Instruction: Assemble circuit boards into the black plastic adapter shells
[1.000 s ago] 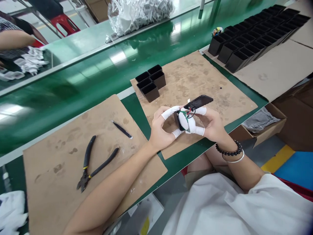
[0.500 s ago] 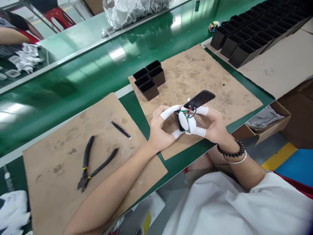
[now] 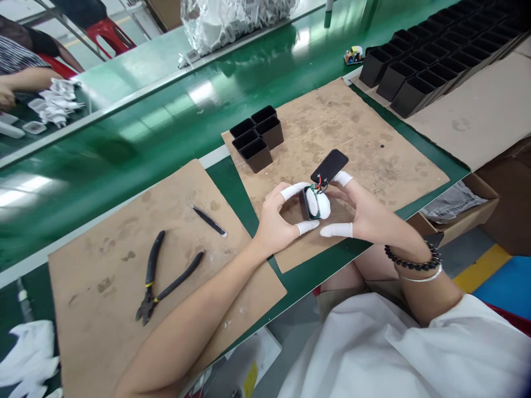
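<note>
My left hand (image 3: 277,218) pinches a small black housing with a white block inside it (image 3: 314,203), white finger cots on the fingertips. Red and green wires run from the block up to a flat black cover (image 3: 329,165), which tilts above it. My right hand (image 3: 365,213) is beside the part; its index fingertip touches the cover's lower end, and its thumb points left below the housing, apart from it. Both hands hover over the right brown cardboard mat (image 3: 373,149).
Several open black housings (image 3: 258,137) stand on the mat behind my hands, and rows more (image 3: 435,61) at the back right. Black pliers (image 3: 166,279) and a thin black tool (image 3: 209,220) lie on the left cardboard. Another person's arm (image 3: 25,80) works across the green conveyor (image 3: 124,132).
My right thumb has let go of the white block and moved down. The black cover has tipped more upright. The view shifted slightly.
</note>
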{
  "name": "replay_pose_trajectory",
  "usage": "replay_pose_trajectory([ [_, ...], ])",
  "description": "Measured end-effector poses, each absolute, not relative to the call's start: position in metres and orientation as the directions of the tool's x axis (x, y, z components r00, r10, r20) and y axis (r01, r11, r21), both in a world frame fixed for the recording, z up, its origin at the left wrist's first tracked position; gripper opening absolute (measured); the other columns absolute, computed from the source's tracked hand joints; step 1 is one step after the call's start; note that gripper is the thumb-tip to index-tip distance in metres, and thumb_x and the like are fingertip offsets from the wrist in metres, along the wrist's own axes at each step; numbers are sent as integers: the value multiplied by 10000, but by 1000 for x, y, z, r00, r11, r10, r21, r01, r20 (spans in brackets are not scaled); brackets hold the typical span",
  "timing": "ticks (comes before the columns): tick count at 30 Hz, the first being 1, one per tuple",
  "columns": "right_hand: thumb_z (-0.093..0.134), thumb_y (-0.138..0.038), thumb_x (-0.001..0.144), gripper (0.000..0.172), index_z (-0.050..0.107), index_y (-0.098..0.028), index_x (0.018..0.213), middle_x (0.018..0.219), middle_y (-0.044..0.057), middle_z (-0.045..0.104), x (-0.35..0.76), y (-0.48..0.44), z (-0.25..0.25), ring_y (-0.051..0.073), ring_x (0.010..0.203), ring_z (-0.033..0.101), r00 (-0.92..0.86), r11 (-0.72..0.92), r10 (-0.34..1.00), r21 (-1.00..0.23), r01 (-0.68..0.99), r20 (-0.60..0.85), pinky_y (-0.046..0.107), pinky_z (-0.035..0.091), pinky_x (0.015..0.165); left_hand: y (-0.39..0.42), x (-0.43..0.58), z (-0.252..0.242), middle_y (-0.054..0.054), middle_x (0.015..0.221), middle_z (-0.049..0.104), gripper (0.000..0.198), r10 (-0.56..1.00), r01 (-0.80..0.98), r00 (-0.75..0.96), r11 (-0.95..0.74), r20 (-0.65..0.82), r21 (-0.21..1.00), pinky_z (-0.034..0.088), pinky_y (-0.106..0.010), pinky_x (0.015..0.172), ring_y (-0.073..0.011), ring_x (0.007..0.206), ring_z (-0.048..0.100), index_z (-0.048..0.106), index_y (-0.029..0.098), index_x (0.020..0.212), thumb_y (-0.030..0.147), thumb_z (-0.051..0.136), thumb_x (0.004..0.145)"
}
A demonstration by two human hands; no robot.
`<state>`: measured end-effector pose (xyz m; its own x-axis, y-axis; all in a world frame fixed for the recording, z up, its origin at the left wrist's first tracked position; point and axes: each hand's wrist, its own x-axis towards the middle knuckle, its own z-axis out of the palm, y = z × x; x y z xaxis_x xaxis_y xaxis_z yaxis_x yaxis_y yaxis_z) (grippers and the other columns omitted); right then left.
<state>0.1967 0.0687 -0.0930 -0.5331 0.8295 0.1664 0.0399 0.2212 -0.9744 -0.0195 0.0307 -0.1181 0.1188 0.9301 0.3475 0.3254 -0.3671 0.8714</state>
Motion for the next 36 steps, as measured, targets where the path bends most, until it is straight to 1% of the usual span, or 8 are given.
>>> replay_pose_trajectory([
  [4, 924, -366, 734, 660, 623, -340, 1322, 1518, 42, 572, 213, 80, -64, 297, 1417, 567, -435, 271, 869, -962, 21, 235, 443, 569, 1111, 31, -20, -116, -82, 1110, 709, 648, 947, 225, 208, -291, 246, 930, 562, -473, 976, -290, 1041, 686, 709, 227, 1247, 348, 946, 657],
  [10, 706, -273, 926, 135, 799, -258, 1023, 992, 28, 825, 203, 71, -39, 246, 889, 792, -364, 492, 861, -762, 421, 355, 396, 665, 870, 26, -16, -106, -86, 1141, 716, 615, 956, 361, 241, -247, 165, 900, 504, -540, 1054, -320, 1096, 677, 703, 241, 1223, 274, 929, 651],
  [13, 595, -202, 982, 248, 788, -269, 1122, 1063, 36, 835, 193, 52, -50, 249, 916, 808, -398, 623, 779, -523, 582, 484, 352, 672, 823, 23, -12, -106, -77, 1120, 723, 598, 965, 387, 190, -245, 183, 889, 514, -535, 1033, -314, 1069, 690, 693, 238, 1186, 280, 931, 639],
  [18, 497, -43, 991, 403, 659, -145, 1346, 1375, 141, 715, 183, 17, -71, 293, 1335, 657, -519, 756, 631, -306, 579, 576, 370, 654, 1000, 19, -6, -108, -66, 1017, 723, 516, 956, 451, 145, -292, 253, 843, 526, -520, 981, -284, 953, 710, 688, 208, 1121, 296, 899, 658],
  [22, 507, -40, 996, 361, 685, -167, 1282, 1331, 106, 741, 176, 3, -83, 323, 1392, 589, -483, 748, 619, -276, 604, 620, 413, 657, 1007, 15, -1, -112, -57, 1012, 722, 515, 949, 513, 107, -308, 296, 801, 520, -486, 961, -266, 936, 706, 688, 214, 1149, 242, 840, 658],
  [28, 646, -121, 972, 325, 691, -175, 1289, 1321, 116, 741, 162, 1, -101, 257, 1170, 759, -299, 678, 670, -397, 618, 679, 323, 675, 947, 11, 2, -115, -38, 964, 682, 594, 950, 635, 91, -286, 298, 718, 443, -526, 1052, -261, 921, 677, 651, 199, 1220, 141, 755, 638],
  [32, 669, -85, 936, 329, 732, -200, 1238, 1263, 73, 776, 170, 12, -96, 229, 1098, 788, -228, 673, 684, -478, 565, 693, 282, 668, 948, 12, 0, -113, -54, 1078, 689, 626, 978, 619, 103, -206, 183, 758, 374, -564, 1140, -283, 1046, 670, 591, 225, 1275, 245, 837, 700],
  [36, 713, -68, 898, 368, 740, -220, 1232, 1256, 68, 781, 183, 20, -88, 245, 1124, 779, -234, 730, 607, -418, 540, 759, 302, 658, 984, 14, -2, -113, -83, 1227, 683, 771, 983, 573, 19, -162, 185, 803, 384, -563, 1150, -306, 1165, 651, 522, 259, 1378, 267, 880, 696],
])
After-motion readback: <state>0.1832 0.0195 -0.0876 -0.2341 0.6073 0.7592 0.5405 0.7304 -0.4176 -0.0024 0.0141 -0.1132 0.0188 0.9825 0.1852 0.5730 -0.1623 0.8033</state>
